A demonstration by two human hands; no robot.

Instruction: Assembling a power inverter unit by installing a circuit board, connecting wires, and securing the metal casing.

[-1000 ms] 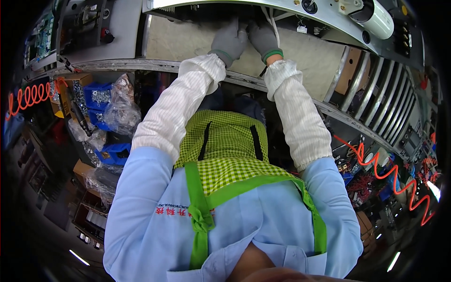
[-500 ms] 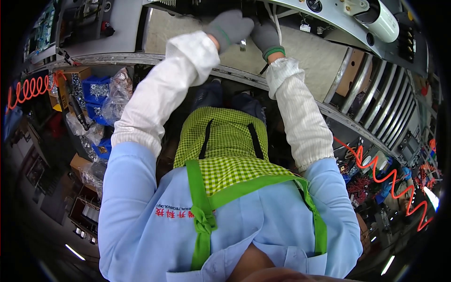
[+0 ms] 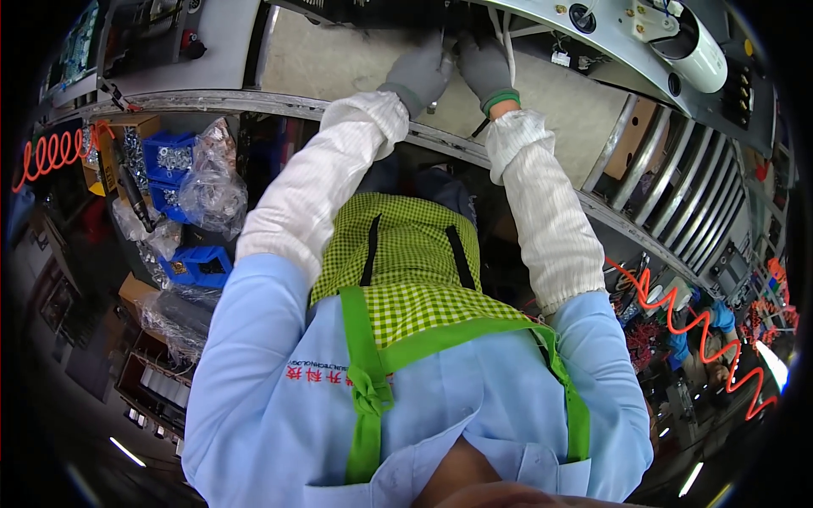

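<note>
Both hands wear grey gloves with green cuffs and are close together at the dark lower edge of a metal machine panel (image 3: pixel 542 15). My left hand (image 3: pixel 420 74) is closed, its fingertips pointing away from me. A thin shiny metal piece shows by its fingers, and a small metal end sticks out below the palm; its kind is unclear. My right hand (image 3: pixel 485 71) is just to the right, its fingers curled up to the dark edge, fingertips hidden. White cables (image 3: pixel 509 51) run down along its right side. A black strip (image 3: pixel 480 129) pokes out below its wrist.
A pale board (image 3: pixel 339 63) lies under the hands on a metal frame rail (image 3: pixel 279 106). Blue bins (image 3: pixel 169 158) of small hardware and plastic bags (image 3: pixel 213 190) stand at left. A white cylinder (image 3: pixel 699 59), metal bars (image 3: pixel 677 173) and an orange coiled hose (image 3: pixel 677 313) are at right.
My left hand has moved toward me and slightly right, up beside my right hand. My right hand has shifted a little; the surroundings show a slight head movement.
</note>
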